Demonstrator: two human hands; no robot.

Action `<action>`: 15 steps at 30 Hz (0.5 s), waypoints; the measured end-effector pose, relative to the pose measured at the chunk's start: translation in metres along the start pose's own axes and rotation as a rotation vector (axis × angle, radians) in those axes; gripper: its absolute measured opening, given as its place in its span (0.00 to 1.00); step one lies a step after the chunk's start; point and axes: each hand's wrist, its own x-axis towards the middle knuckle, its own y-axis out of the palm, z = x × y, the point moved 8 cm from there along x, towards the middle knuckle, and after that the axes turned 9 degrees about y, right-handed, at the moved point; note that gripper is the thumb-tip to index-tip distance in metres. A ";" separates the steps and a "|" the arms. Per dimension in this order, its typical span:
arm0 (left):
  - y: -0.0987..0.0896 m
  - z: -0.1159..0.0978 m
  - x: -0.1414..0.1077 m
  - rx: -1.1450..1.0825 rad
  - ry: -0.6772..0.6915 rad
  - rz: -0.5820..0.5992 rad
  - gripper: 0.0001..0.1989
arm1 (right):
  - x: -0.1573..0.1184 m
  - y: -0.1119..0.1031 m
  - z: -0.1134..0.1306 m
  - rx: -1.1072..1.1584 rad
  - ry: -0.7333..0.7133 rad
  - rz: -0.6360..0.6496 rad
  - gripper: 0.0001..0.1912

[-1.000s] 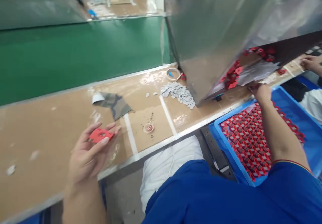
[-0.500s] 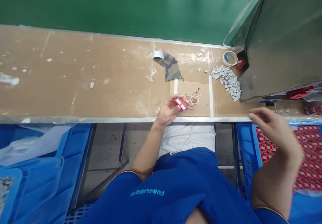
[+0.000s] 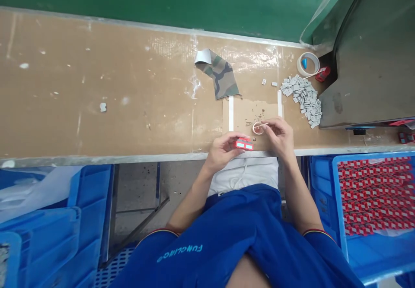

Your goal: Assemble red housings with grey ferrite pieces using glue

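My left hand (image 3: 223, 150) is shut on a red rectangular part (image 3: 244, 144) with two pale bluish-white windows on its face, just above the bench's front edge. My right hand (image 3: 279, 137) pinches a thin pale stick (image 3: 263, 125), its tip at a small round cup (image 3: 258, 128) holding a little reddish liquid. The cup sits on a brown board (image 3: 249, 115) marked off with white tape strips. Both hands are close together, and my fingers partly hide the board. Dark specks lie on the board above the cup.
A pile of small grey pieces (image 3: 303, 100) lies to the right, near a tape roll (image 3: 307, 63) and a camouflage-patterned scrap (image 3: 220, 74). A metal bin (image 3: 366, 63) stands at right. A blue crate (image 3: 372, 195) holds rows of red parts, and blue crates (image 3: 48, 236) sit at left.
My right hand has come in from above the crate and now pinches the stick at the cup. The left hand still grips the red part, and the view has shifted slightly.
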 end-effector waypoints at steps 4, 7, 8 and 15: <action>-0.001 -0.002 -0.003 0.093 0.005 -0.010 0.17 | 0.003 -0.004 0.008 -0.003 -0.121 -0.046 0.09; -0.001 -0.004 -0.001 0.115 0.027 -0.021 0.16 | 0.002 -0.004 0.011 0.032 -0.181 -0.043 0.07; -0.001 -0.004 -0.001 0.118 0.031 -0.020 0.16 | 0.000 -0.004 0.011 0.052 -0.187 -0.036 0.06; -0.003 -0.004 -0.001 0.229 0.029 -0.018 0.17 | -0.012 -0.014 -0.016 0.290 0.071 -0.123 0.10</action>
